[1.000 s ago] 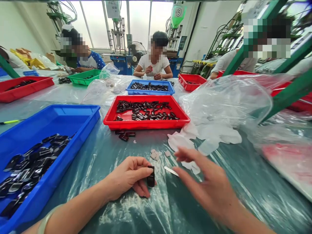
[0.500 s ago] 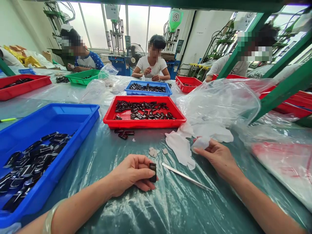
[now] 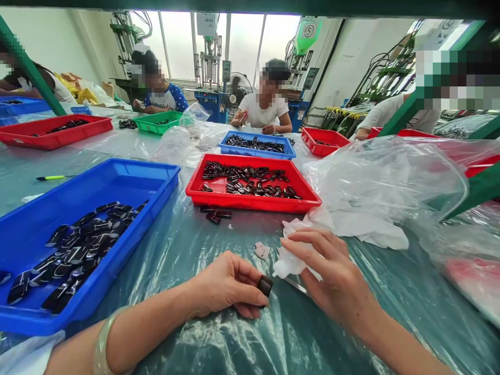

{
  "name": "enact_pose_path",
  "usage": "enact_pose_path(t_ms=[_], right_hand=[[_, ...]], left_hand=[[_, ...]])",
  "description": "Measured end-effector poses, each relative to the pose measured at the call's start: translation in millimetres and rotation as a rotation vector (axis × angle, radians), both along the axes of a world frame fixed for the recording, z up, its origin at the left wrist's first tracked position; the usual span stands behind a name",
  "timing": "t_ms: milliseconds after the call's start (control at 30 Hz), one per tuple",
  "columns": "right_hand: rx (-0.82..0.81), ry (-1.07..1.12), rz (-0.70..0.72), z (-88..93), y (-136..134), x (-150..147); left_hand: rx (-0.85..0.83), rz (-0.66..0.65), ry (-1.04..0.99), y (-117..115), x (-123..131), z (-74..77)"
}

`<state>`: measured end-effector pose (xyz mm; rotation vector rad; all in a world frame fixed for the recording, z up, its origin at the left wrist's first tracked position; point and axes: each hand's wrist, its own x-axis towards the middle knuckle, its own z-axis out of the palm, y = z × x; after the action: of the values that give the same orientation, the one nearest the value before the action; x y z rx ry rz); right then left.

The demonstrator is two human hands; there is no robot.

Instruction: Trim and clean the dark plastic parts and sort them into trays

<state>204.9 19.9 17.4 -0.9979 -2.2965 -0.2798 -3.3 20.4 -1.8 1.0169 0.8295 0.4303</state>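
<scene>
My left hand [image 3: 230, 286] pinches a small glossy black plastic piece [image 3: 264, 285] between thumb and fingers, just above the table. To its right, my right hand [image 3: 332, 276] has its upper fingers stretched out, with a crumpled white cloth [image 3: 289, 264] caught between thumb and fingers. Part of that cloth's grip is hidden by the hand. Metal tweezers [image 3: 299, 286] lie on the table, mostly covered by my right hand and the cloth. Small pale scraps [image 3: 261, 251] lie beyond my left hand.
A blue tray [image 3: 156, 169] of black pieces stands left; a red tray [image 3: 253, 202] of them stands ahead, with loose pieces [image 3: 213, 216] before it. Clear plastic bags [image 3: 383, 177] and more white cloth [image 3: 371, 229] lie right. Co-workers sit across the table. A green post [image 3: 422, 88] slants at right.
My right hand has come left and nearer my left hand, bringing the white cloth close to the black piece. The black piece has tilted in my left hand. The camera view has turned left.
</scene>
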Motion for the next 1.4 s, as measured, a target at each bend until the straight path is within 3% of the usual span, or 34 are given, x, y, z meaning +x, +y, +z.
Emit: enact_pose_path(t_ms=[267,767,1400], right_hand=[[0.084,-0.029,-0.011,-3.9,-6,-4],[0.087,-0.048,-0.022,-11.6,-15,-5],[0.063,-0.022,0.008,-6.4,-16,-3]], left_hand=[[-0.013,-0.046,0.024,0,0,-0.2],[0.014,-0.098,0.047,-1,0,-0.5],[-0.003,-0.082,0.065,0,0,1.1]])
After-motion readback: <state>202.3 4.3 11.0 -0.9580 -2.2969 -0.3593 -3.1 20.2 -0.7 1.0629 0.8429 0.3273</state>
